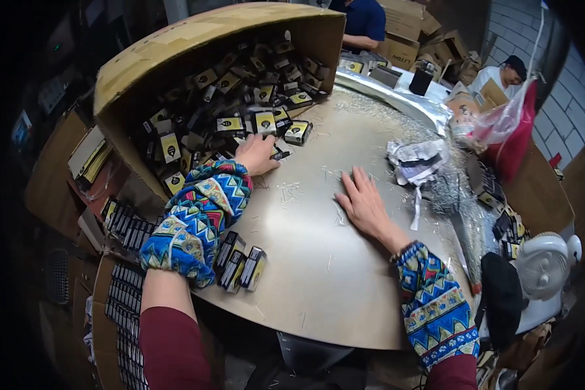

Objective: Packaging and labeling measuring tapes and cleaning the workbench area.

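Observation:
My left hand (256, 156) reaches to the mouth of a large tipped cardboard carton (175, 40), fingers spread over the edge of a heap of small black, white and yellow boxes (265, 122). Its fingertips touch or nearly touch the nearest boxes; a firm hold does not show. On the metallic tabletop (292, 260), my right hand (365, 201) lies flat, fingers apart and nothing in it. Thin wire-like bits (290, 192) are scattered between the hands. Beside my left forearm, 3 small boxes (253, 268) stand together at the table's near edge.
Crumpled white paper or cloth (417, 161) lies right of my right hand, by a strip of silvery wrap (396, 97). A white fan (543, 263) stands at the right. Rows of packed boxes (125, 305) fill a carton at lower left. Two other people work beyond the table.

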Action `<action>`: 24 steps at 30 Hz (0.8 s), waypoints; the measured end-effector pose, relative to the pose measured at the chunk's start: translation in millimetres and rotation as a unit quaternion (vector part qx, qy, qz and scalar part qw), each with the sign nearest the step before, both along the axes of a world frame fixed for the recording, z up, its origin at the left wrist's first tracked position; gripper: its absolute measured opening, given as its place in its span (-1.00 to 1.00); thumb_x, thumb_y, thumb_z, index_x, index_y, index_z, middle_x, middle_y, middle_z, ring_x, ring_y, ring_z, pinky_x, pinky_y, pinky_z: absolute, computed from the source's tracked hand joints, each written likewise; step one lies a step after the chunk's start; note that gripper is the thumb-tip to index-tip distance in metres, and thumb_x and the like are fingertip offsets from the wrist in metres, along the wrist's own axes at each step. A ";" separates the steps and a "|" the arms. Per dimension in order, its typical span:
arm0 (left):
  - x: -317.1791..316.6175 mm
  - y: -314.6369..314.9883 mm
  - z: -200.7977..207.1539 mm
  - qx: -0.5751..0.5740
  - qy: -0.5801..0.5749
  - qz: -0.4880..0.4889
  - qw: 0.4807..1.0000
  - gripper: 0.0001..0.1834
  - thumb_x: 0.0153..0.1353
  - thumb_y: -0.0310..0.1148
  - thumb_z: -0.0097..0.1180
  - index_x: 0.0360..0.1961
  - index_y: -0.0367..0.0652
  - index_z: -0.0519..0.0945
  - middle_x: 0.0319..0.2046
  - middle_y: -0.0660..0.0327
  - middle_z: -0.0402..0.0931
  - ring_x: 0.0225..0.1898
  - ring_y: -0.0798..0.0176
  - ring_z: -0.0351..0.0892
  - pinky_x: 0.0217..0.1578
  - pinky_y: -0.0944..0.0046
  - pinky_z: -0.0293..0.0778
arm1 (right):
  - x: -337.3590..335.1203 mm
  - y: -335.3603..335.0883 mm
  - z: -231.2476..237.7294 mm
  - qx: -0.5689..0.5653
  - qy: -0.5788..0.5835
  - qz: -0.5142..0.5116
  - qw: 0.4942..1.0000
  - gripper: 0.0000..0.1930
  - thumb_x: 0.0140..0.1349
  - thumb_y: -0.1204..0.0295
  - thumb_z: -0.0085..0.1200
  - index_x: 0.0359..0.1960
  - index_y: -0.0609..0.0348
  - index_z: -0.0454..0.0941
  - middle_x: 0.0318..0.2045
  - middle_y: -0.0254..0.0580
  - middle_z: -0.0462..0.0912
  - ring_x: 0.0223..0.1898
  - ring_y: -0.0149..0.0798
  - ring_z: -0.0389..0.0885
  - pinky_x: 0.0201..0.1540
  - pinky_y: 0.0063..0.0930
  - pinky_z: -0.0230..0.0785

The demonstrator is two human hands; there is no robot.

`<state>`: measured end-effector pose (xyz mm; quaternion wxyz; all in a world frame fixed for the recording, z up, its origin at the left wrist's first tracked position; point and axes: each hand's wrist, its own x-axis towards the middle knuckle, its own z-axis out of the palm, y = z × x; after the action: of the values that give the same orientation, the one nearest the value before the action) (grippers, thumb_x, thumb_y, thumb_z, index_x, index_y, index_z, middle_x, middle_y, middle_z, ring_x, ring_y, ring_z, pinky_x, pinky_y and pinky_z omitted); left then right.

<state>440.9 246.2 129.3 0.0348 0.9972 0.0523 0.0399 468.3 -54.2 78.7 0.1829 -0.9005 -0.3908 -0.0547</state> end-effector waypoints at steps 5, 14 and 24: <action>24.8 13.8 22.4 -0.073 0.064 0.048 0.994 -0.24 -0.12 -0.03 0.38 0.05 -0.29 0.44 -0.11 -0.14 0.58 -0.08 -0.08 0.60 -0.06 0.10 0.51 | 56.6 75.5 -3.6 -0.025 -0.020 0.042 0.999 -0.38 0.41 -0.04 -0.29 0.35 0.08 0.19 0.37 0.21 0.11 0.42 0.17 -0.01 0.42 0.00 -0.16; -15.6 13.1 91.1 0.068 0.148 0.039 0.986 -0.36 -0.20 -0.12 0.36 -0.12 -0.37 0.58 -0.19 -0.12 0.62 -0.11 -0.06 0.63 -0.09 0.14 0.56 | 15.2 135.4 -2.9 -0.020 -0.007 0.198 0.980 -0.46 0.41 -0.07 -0.31 0.33 -0.17 0.27 0.38 0.07 0.13 0.39 0.11 0.09 0.37 -0.09 0.00; -148.2 -41.8 101.2 -0.159 0.000 0.014 0.987 -0.36 0.06 -0.05 0.32 -0.01 -0.31 0.41 -0.21 0.00 0.52 -0.14 0.09 0.59 -0.13 0.16 0.52 | -86.0 -18.0 -0.7 -0.061 -0.024 0.081 0.995 -0.39 0.38 -0.10 -0.25 0.35 -0.06 0.22 0.35 0.27 0.11 0.39 0.29 0.00 0.39 0.11 -0.14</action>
<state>292.7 204.4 230.5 0.1928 0.9781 0.0717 0.0316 382.3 -72.2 78.0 0.1222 -0.8739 -0.4690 -0.0370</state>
